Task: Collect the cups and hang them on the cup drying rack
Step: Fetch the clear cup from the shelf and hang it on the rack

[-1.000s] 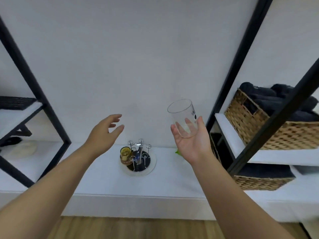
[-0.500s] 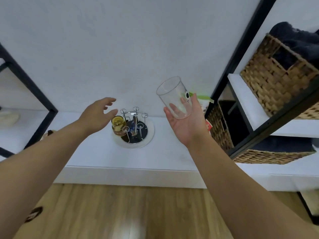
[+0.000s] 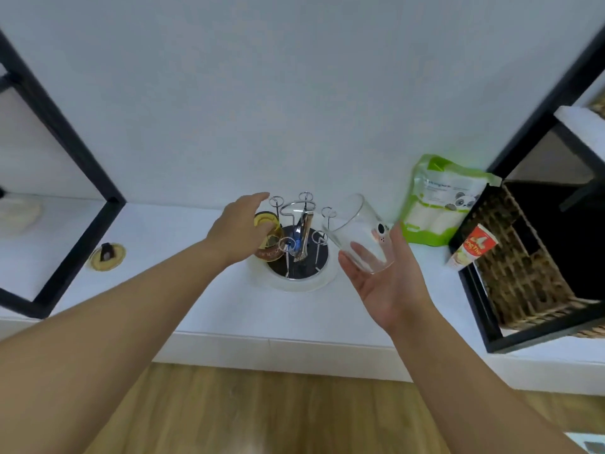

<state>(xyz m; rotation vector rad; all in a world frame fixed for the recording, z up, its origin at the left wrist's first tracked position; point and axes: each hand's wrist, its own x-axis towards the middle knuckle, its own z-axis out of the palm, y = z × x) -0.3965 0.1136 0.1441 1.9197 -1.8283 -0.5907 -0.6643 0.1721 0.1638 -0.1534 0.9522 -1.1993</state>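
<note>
Clear glass cup (image 3: 358, 237), smooth and cylindrical, lies tilted in the upturned right hand (image 3: 388, 276), fingers cupping it, beside the wire rack (image 3: 296, 239). Left hand (image 3: 240, 232) spreads loosely against the amber cup (image 3: 269, 235) there.

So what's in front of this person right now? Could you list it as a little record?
right hand: holds clear glass cup with panda print, tilted, mouth toward rack
left hand: at amber glass cup hung on rack; grip unclear
round wire cup drying rack: on white ledge, several prongs free
nearby: green pouch with panda picture, red and white tube, woven basket
</note>
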